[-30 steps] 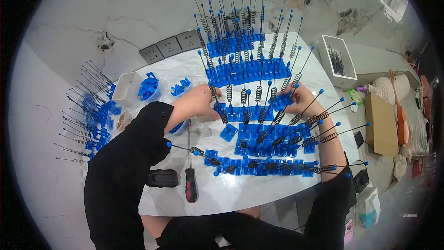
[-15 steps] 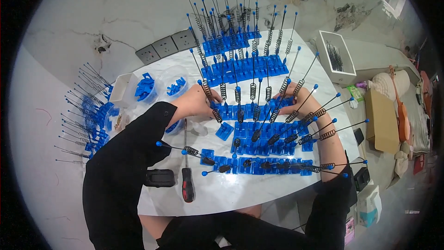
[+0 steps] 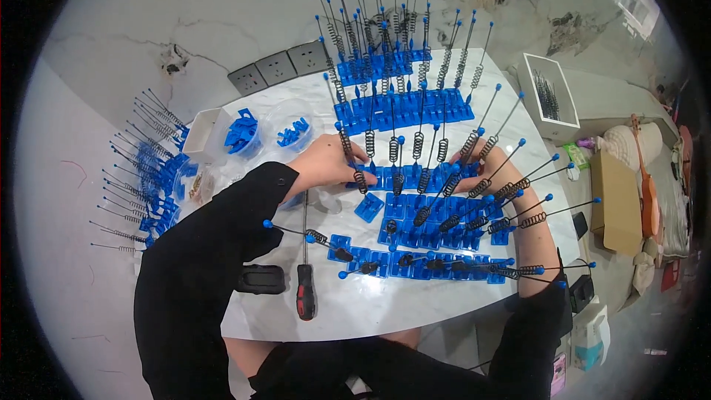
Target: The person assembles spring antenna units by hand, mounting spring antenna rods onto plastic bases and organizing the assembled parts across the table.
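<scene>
My left hand [image 3: 333, 163] is closed on the left end of a row of blue plastic bases [image 3: 385, 175], thumb and fingers at its edge. At the other end, my right hand [image 3: 485, 167] grips the same row, its fingers partly hidden behind black springs. Thin black rods with coil springs and blue ball tips rise from the bases. Just below the row lies a single loose blue base [image 3: 368, 208]. Nearer to me are a wider block of blue bases [image 3: 392, 211] and a front row [image 3: 381, 261], their rods leaning various ways.
Behind stand more blue bases [image 3: 407, 109] with upright rods. On the left are tubs of small blue parts [image 3: 242, 133], a white box [image 3: 205, 135] and more rod assemblies. A screwdriver [image 3: 305, 292] and black case [image 3: 261, 279] lie in front. A white box of rods [image 3: 549, 96] stands right.
The whole view has shifted slightly to the right. Both hands stay at the two ends of the row, with little visible movement against it.
</scene>
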Action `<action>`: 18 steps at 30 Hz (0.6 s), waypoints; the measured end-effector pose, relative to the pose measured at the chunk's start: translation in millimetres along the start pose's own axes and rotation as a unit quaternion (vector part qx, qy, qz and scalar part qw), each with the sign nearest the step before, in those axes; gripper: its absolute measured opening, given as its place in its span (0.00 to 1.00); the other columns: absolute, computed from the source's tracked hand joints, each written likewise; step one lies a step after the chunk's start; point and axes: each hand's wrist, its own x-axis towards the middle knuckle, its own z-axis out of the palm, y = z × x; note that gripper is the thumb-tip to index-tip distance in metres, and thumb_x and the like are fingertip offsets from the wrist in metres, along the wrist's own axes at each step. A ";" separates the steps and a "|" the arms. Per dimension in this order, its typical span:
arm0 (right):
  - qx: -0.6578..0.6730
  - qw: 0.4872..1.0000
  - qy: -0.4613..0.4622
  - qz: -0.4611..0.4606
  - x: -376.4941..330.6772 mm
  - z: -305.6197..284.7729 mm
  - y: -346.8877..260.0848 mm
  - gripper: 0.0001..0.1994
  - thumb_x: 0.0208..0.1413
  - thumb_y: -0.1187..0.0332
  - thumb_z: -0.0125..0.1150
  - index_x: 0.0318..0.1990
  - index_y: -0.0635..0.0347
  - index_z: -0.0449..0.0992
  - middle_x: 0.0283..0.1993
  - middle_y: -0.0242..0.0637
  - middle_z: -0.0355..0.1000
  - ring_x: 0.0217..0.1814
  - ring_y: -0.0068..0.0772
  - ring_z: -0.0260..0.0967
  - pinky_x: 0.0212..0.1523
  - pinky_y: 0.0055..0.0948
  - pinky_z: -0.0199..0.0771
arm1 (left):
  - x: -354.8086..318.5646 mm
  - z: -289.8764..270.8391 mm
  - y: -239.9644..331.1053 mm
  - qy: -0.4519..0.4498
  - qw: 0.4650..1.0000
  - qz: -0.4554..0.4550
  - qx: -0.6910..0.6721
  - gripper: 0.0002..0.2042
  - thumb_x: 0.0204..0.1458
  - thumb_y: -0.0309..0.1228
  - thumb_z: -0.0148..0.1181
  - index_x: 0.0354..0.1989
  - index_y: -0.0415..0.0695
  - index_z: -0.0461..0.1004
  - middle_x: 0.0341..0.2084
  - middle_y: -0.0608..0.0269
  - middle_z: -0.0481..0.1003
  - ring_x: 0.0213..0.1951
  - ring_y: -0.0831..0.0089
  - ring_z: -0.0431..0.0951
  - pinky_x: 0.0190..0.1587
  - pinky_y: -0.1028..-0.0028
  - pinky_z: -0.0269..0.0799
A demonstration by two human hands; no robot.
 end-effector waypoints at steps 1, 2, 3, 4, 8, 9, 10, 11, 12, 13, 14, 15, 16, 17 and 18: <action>0.010 1.000 -0.003 0.006 -0.5 0.0 1.7 0.28 0.24 0.58 0.84 0.37 0.59 0.78 0.34 0.33 0.71 0.39 0.32 0.71 0.40 0.31 0.72 | 2.2 1.5 0.3 0.000 1.000 -0.002 -0.011 0.29 0.35 0.52 0.74 0.39 0.39 0.81 0.32 0.54 0.80 0.37 0.65 0.81 0.41 0.71 0.75; 0.007 1.000 -0.004 0.003 -0.5 1.5 7.3 0.27 0.24 0.58 0.84 0.35 0.59 0.78 0.33 0.33 0.71 0.39 0.32 0.72 0.40 0.31 0.73 | 3.4 2.2 1.5 0.001 1.000 -0.012 0.002 0.29 0.34 0.51 0.75 0.40 0.40 0.81 0.30 0.55 0.80 0.36 0.66 0.81 0.41 0.72 0.75; 0.007 1.000 -0.006 0.002 -0.7 1.0 8.7 0.27 0.24 0.58 0.84 0.35 0.59 0.78 0.33 0.33 0.71 0.39 0.32 0.72 0.40 0.31 0.73 | 4.6 2.5 -0.2 0.001 1.000 -0.015 0.001 0.29 0.34 0.51 0.75 0.40 0.40 0.81 0.30 0.55 0.80 0.36 0.66 0.81 0.41 0.72 0.75; 0.001 1.000 -0.017 -0.014 -0.5 0.2 6.8 0.27 0.25 0.59 0.84 0.35 0.59 0.78 0.34 0.33 0.71 0.39 0.32 0.72 0.40 0.30 0.73 | 4.1 1.5 -1.4 -0.009 1.000 -0.004 -0.006 0.28 0.35 0.51 0.75 0.40 0.40 0.81 0.29 0.56 0.80 0.35 0.66 0.80 0.40 0.72 0.75; -0.008 0.998 -0.033 -0.051 1.2 1.3 9.3 0.24 0.28 0.61 0.83 0.36 0.55 0.78 0.34 0.28 0.72 0.39 0.27 0.70 0.39 0.27 0.70 | 3.2 -2.8 -9.6 -0.030 0.999 0.021 -0.032 0.21 0.40 0.44 0.73 0.40 0.42 0.81 0.30 0.58 0.80 0.33 0.68 0.80 0.39 0.72 0.74; -0.008 0.997 -0.037 -0.060 1.3 2.5 10.2 0.24 0.30 0.62 0.82 0.39 0.52 0.78 0.35 0.24 0.72 0.37 0.22 0.66 0.36 0.23 0.65 | 2.8 -2.9 -12.0 -0.039 0.997 0.021 -0.061 0.19 0.41 0.42 0.72 0.40 0.43 0.82 0.31 0.58 0.80 0.33 0.69 0.80 0.39 0.72 0.75; -0.005 0.996 -0.049 -0.070 1.2 3.1 9.7 0.25 0.31 0.63 0.82 0.40 0.53 0.77 0.37 0.25 0.72 0.39 0.23 0.68 0.38 0.23 0.68 | 0.4 -5.6 -4.1 -0.053 0.996 -0.014 -0.077 0.16 0.43 0.36 0.70 0.40 0.43 0.81 0.32 0.59 0.80 0.33 0.72 0.80 0.38 0.73 0.75; -0.005 0.996 -0.049 -0.070 2.1 5.1 11.8 0.25 0.31 0.63 0.82 0.40 0.53 0.77 0.37 0.25 0.72 0.39 0.23 0.68 0.38 0.23 0.68 | 0.2 -3.6 -6.8 -0.052 0.996 -0.014 -0.077 0.16 0.43 0.36 0.70 0.40 0.43 0.81 0.32 0.59 0.80 0.33 0.72 0.80 0.38 0.73 0.75; 0.024 0.995 -0.049 -0.081 3.6 8.1 15.7 0.25 0.32 0.63 0.81 0.41 0.54 0.77 0.38 0.27 0.72 0.40 0.24 0.69 0.39 0.23 0.70 | 0.9 -0.5 -10.8 -0.027 0.998 0.022 -0.050 0.16 0.43 0.34 0.70 0.41 0.43 0.81 0.31 0.59 0.80 0.32 0.73 0.80 0.37 0.74 0.75; 0.054 0.993 -0.050 -0.090 4.8 9.9 16.3 0.25 0.33 0.64 0.81 0.41 0.54 0.76 0.39 0.28 0.72 0.41 0.24 0.70 0.41 0.24 0.72 | 0.7 0.7 -11.6 -0.003 0.998 0.057 -0.023 0.16 0.44 0.33 0.70 0.42 0.43 0.81 0.31 0.59 0.80 0.32 0.74 0.80 0.36 0.75 0.75; -0.014 0.995 -0.061 -0.081 5.6 7.9 14.3 0.23 0.35 0.65 0.80 0.41 0.55 0.76 0.40 0.30 0.71 0.43 0.25 0.71 0.44 0.26 0.74 | 1.3 0.8 -12.6 -0.003 0.998 0.057 -0.024 0.16 0.44 0.33 0.70 0.42 0.43 0.81 0.31 0.59 0.80 0.32 0.74 0.80 0.36 0.75 0.75; -0.015 0.995 -0.061 -0.081 6.9 9.0 13.9 0.23 0.35 0.65 0.80 0.41 0.55 0.76 0.40 0.30 0.71 0.43 0.25 0.71 0.44 0.26 0.74 | 2.4 0.8 -13.6 -0.011 0.998 0.047 -0.037 0.16 0.44 0.33 0.70 0.41 0.42 0.80 0.30 0.59 0.79 0.29 0.75 0.80 0.34 0.75 0.74; -0.013 0.995 -0.057 -0.080 7.5 10.3 13.8 0.23 0.35 0.64 0.80 0.41 0.55 0.76 0.40 0.30 0.71 0.42 0.25 0.71 0.43 0.26 0.74 | 1.6 -1.2 -7.9 -0.020 0.998 0.038 -0.049 0.16 0.44 0.33 0.70 0.41 0.40 0.79 0.29 0.59 0.79 0.27 0.76 0.79 0.32 0.75 0.74; -0.011 0.995 -0.053 -0.079 8.3 11.8 13.6 0.23 0.35 0.64 0.80 0.40 0.56 0.77 0.39 0.30 0.70 0.41 0.25 0.70 0.42 0.26 0.74 | 0.8 -3.1 -2.3 -0.021 0.998 0.037 -0.050 0.16 0.44 0.33 0.70 0.41 0.40 0.79 0.29 0.59 0.79 0.27 0.76 0.79 0.32 0.75 0.74; -0.011 0.995 -0.053 -0.078 9.4 13.2 13.5 0.23 0.35 0.64 0.80 0.40 0.56 0.77 0.39 0.30 0.70 0.41 0.25 0.70 0.42 0.26 0.74 | 0.1 -5.2 3.3 -0.035 0.997 -0.018 -0.070 0.18 0.42 0.36 0.73 0.39 0.38 0.79 0.30 0.59 0.79 0.29 0.75 0.79 0.31 0.76 0.74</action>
